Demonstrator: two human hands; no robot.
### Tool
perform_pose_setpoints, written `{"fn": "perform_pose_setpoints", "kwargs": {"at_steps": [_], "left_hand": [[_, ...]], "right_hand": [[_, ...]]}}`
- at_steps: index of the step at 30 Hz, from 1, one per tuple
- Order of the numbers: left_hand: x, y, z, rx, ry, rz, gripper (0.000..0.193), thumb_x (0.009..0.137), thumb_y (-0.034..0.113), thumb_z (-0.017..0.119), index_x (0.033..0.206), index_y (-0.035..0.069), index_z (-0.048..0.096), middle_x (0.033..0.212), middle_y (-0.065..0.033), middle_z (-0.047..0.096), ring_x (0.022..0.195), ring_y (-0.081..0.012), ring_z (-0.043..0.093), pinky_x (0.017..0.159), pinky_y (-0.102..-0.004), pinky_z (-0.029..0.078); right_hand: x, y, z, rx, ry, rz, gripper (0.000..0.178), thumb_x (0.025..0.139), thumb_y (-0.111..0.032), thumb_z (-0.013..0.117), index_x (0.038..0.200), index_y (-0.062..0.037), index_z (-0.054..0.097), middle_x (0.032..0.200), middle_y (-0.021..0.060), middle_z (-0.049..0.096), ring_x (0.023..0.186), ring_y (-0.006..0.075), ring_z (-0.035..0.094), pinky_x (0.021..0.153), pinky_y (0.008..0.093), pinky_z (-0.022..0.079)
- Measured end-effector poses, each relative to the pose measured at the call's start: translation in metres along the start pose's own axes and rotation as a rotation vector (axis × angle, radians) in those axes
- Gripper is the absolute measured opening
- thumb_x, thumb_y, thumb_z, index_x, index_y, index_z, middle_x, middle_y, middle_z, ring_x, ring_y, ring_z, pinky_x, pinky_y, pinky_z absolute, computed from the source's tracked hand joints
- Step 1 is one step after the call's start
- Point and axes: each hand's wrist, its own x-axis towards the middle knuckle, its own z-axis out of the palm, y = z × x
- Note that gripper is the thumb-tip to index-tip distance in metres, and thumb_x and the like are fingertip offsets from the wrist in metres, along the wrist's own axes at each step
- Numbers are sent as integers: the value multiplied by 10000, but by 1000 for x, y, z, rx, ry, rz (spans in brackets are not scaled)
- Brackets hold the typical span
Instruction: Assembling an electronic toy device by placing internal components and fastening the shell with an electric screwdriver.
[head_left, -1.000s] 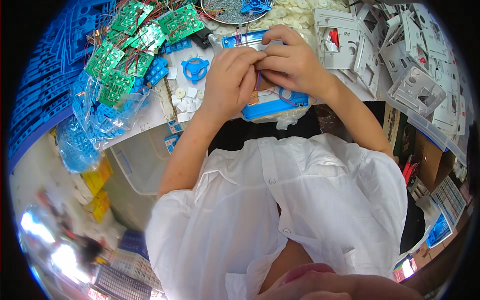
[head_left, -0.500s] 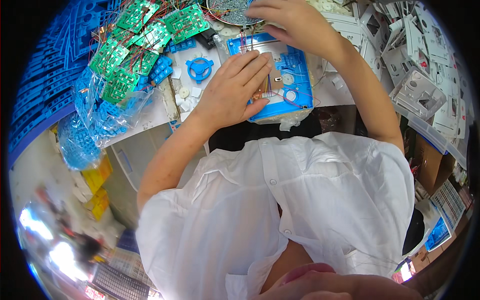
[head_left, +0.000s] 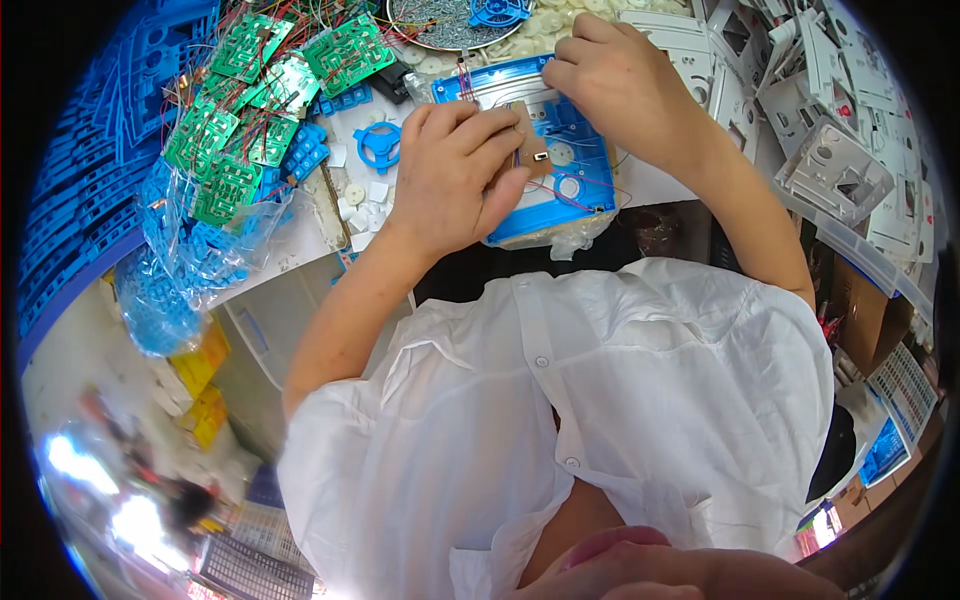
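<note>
A shallow blue plastic housing lies in front of me with its inside facing up. Over its middle is a brown circuit board with thin wires and a small metal-topped part. My left hand bends its fingers over the board's left end, thumb at the near side, and grips it. At the housing's far right corner is my right hand, fingers curled and pressed together; whatever they hold is hidden. Thin red wires rise at the housing's far left corner.
Green circuit boards with wires pile up at the left, beside bagged blue parts. A blue ring and small white pieces lie nearer. Beyond the housing stands a round tray of screws. White casings are heaped at the right.
My right hand has come down from the round tray to the housing's far right corner, its fingers curling in. My left hand's fingers, flatter before, now bend over the board.
</note>
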Motion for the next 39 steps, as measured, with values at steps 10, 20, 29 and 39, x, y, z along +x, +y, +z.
{"fn": "perform_pose_setpoints", "kwargs": {"at_steps": [10,20,29,39], "left_hand": [[2,-3,-3,-62,175,-119,267,828,221,742,1070,109,735,1044,-35,718,993,-223,628,977,-490,385],[41,-33,22,147,418,-302,122,806,251,793,885,171,744,899,7,677,936,-217,626,870,-425,340],[41,-34,22,180,453,-209,91,812,244,803,873,181,779,933,36,686,942,-203,612,886,-415,335],[34,-23,10,-24,340,-92,66,830,193,788,891,170,785,950,47,750,952,-164,652,937,-384,362]], "right_hand": [[-11,-4,13,211,258,69,120,810,-77,746,921,-83,700,869,60,657,874,263,629,782,377,512],[-25,-15,42,391,370,113,172,796,-61,791,948,-72,711,909,62,679,886,284,630,807,398,512],[-18,-20,38,370,267,148,131,803,-86,789,894,-59,699,1004,48,647,977,270,584,855,391,500],[-22,-19,38,495,354,248,119,849,-89,762,953,-48,722,985,75,654,956,265,602,849,375,496]]}}
